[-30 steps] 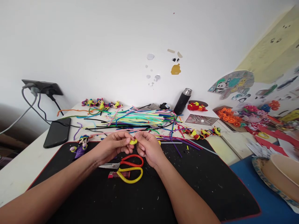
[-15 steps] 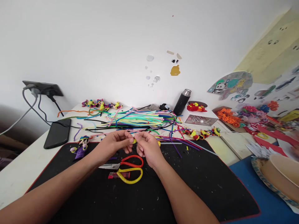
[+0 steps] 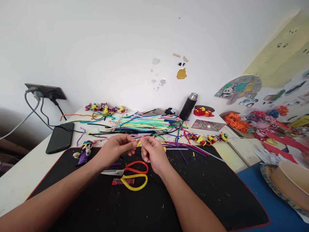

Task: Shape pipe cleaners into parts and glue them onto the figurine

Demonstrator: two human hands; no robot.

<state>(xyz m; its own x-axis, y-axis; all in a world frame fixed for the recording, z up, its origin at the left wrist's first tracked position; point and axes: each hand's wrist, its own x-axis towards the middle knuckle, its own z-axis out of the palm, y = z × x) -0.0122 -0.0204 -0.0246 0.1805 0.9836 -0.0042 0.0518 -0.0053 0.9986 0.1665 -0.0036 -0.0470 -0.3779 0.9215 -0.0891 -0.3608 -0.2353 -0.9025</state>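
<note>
My left hand (image 3: 120,148) and my right hand (image 3: 153,151) meet above the black mat (image 3: 116,206), both with fingers pinched. Between the fingertips shows a short yellow pipe cleaner piece (image 3: 138,143), mostly hidden; my right fingers close on it, and my left fingertips reach its other end. Just below lie scissors (image 3: 135,176) with one red and one yellow handle, blades pointing left. A red lighter (image 3: 116,182) is partly under them. Left of my left hand stands a small purple pipe cleaner doll (image 3: 83,156). Behind my hands spreads a pile of coloured pipe cleaners (image 3: 145,123).
At the left are a black phone (image 3: 59,138) and a wall socket (image 3: 45,91) with cables. A black flask (image 3: 188,106) and a white box (image 3: 207,123) stand at the back. More pipe cleaner figures (image 3: 209,138) lie at right, near a round bowl (image 3: 294,178).
My hands have drawn slightly apart, and more of the yellow piece shows between the fingertips. The scissors and the rest stay in place.
</note>
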